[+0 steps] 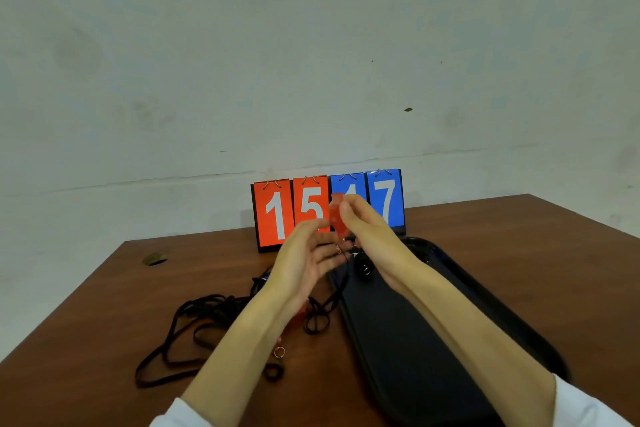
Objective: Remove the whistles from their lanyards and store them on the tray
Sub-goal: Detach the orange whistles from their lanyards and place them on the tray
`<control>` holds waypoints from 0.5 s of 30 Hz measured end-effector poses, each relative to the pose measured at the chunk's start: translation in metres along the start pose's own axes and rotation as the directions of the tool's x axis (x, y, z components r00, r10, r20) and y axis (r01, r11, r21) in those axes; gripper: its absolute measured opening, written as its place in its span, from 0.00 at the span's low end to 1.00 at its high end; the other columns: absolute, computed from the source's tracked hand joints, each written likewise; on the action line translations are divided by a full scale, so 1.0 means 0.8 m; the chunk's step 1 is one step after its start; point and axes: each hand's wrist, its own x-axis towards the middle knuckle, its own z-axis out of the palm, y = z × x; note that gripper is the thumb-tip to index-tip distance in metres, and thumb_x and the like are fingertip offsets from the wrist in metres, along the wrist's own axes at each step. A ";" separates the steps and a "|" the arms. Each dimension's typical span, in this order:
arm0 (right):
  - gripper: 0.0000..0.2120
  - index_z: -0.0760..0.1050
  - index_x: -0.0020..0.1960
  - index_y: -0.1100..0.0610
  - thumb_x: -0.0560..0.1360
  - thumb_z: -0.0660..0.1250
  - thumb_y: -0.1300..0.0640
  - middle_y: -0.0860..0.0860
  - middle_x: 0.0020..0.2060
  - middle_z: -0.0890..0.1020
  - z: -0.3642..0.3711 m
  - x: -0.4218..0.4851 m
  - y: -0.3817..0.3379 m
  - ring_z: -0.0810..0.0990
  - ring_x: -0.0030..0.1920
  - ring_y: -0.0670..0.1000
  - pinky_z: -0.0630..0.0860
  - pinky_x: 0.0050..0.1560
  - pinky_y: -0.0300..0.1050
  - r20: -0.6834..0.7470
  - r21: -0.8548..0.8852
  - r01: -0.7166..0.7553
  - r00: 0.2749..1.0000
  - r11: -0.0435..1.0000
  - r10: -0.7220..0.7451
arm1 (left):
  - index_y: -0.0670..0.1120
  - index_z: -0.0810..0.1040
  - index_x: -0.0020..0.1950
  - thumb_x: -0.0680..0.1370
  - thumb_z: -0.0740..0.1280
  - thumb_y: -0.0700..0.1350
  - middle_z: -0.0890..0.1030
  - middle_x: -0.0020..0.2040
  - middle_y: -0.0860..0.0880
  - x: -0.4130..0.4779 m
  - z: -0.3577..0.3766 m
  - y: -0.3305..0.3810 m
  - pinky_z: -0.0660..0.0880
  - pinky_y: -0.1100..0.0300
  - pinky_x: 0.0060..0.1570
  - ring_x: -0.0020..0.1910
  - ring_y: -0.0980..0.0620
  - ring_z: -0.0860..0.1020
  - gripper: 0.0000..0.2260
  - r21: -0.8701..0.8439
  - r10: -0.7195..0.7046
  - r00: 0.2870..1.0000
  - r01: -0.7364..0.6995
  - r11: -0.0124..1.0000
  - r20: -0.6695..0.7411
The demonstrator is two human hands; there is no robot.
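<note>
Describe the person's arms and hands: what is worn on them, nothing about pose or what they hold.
Both forearms are bare. The left hand and right hand wear no gloves, and no rings, watch or bracelets are visible. A white sleeve is pushed up near the left elbow, and a matching white sleeve near the right.

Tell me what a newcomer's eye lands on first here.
First the flip scoreboard at the table's far edge, red cards reading 15, blue ones partly hidden behind the hands. In front of it the right hand holds up a red whistle, the left hand at its ring. Black lanyards sprawl on the left, and a dark tray lies to the right.
</note>
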 end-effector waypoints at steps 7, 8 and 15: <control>0.12 0.78 0.53 0.54 0.78 0.61 0.48 0.54 0.48 0.82 -0.007 -0.001 0.038 0.79 0.48 0.51 0.74 0.50 0.43 -0.128 0.258 -0.179 0.968 0.949 0.217 | 0.41 0.76 0.48 0.79 0.63 0.48 0.74 0.31 0.49 0.012 -0.007 -0.015 0.58 0.66 0.22 0.22 0.58 0.64 0.10 0.436 -0.079 0.995 0.047 0.899 0.057; 0.12 0.78 0.53 0.54 0.77 0.62 0.48 0.54 0.49 0.83 -0.007 -0.001 0.044 0.80 0.49 0.51 0.76 0.50 0.44 -0.144 0.277 -0.203 0.958 0.939 0.249 | 0.42 0.77 0.46 0.78 0.65 0.47 0.75 0.30 0.50 0.017 -0.009 -0.019 0.60 0.67 0.23 0.21 0.59 0.66 0.09 0.542 -0.027 0.999 0.005 0.841 0.033; 0.14 0.79 0.56 0.56 0.71 0.71 0.55 0.51 0.48 0.85 0.005 -0.003 0.072 0.83 0.50 0.50 0.78 0.57 0.52 -0.168 0.307 -0.196 0.952 0.931 0.256 | 0.45 0.74 0.47 0.78 0.64 0.48 0.79 0.31 0.51 0.028 -0.012 -0.038 0.66 0.72 0.27 0.24 0.64 0.74 0.07 0.722 0.138 0.990 -0.086 0.687 -0.013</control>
